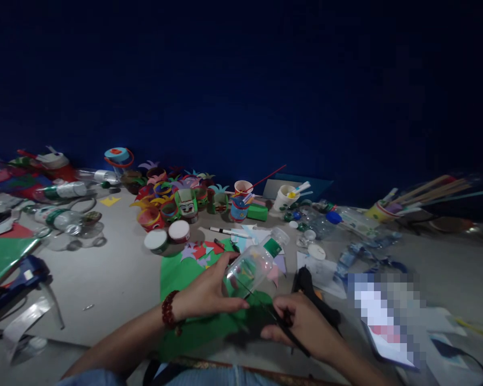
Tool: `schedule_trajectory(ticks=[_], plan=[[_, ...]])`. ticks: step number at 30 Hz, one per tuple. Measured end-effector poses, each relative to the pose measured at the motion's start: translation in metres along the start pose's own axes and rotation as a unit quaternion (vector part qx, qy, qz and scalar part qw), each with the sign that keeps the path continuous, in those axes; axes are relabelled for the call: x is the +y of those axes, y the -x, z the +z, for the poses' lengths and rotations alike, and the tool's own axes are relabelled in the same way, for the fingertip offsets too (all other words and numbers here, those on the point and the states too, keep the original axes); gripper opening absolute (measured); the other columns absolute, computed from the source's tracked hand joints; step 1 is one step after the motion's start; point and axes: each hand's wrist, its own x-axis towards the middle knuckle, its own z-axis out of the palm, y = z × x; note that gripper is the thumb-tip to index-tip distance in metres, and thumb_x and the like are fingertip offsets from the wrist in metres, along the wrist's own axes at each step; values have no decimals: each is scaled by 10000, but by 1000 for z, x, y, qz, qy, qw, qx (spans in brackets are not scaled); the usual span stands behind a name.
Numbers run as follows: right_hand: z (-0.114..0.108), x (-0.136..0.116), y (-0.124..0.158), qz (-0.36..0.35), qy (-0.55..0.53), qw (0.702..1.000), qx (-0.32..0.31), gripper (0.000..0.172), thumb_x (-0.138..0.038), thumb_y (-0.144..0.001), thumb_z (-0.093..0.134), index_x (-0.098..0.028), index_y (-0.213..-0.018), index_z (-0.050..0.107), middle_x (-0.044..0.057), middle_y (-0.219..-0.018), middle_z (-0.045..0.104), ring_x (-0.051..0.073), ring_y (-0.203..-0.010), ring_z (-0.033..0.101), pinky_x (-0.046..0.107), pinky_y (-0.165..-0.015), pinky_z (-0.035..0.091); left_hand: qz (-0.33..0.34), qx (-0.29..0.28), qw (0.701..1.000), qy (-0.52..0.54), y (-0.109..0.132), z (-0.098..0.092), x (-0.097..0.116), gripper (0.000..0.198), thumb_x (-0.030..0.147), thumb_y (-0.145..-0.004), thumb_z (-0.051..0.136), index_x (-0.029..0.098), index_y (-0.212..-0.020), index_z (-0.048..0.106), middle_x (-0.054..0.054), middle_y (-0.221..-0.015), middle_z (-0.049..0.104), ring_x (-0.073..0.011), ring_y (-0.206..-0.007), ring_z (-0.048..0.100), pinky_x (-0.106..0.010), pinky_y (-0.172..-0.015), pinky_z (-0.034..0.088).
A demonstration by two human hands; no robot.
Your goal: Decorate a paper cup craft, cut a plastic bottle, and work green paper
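Note:
My left hand, with a beaded bracelet at the wrist, is closed around a clear plastic bottle with a green label band near its neck. The bottle is tilted, its neck pointing up and right. In my right hand is a thin-bladed black tool; dim light hides its exact kind. Its blade slants up and left to the bottle's lower end, and I cannot tell whether it cuts in. Under both hands lies green paper with small coloured scraps on it.
Decorated cups stand at the back, before two round tubs. A blue glue gun and plastic bottles lie left. On the right are a black object, a phone and a cup of sticks.

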Motion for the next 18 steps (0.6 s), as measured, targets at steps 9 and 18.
schedule_trajectory(ticks=[9, 18], plan=[[-15, -16, -3, 27, 14, 1000, 0, 550, -516, -635, 784, -219, -528, 334, -87, -505, 292, 90, -514, 273, 236, -463, 174, 5, 41, 999, 8, -2, 5, -7, 799, 421, -736, 795, 202, -1378, 373, -127, -1315, 567, -319, -1207, 559, -440, -1000, 478], [-10, -8, -7, 19, -42, 998, -29, 559, -561, -638, 753, -226, -544, 316, -86, -528, 276, 94, -526, 267, 228, -466, 184, 9, 29, 1000, 7, -2, 5, -10, 773, 434, -744, 789, 202, -1360, 383, -121, -1323, 567, -305, -1200, 568, -418, -986, 485]])
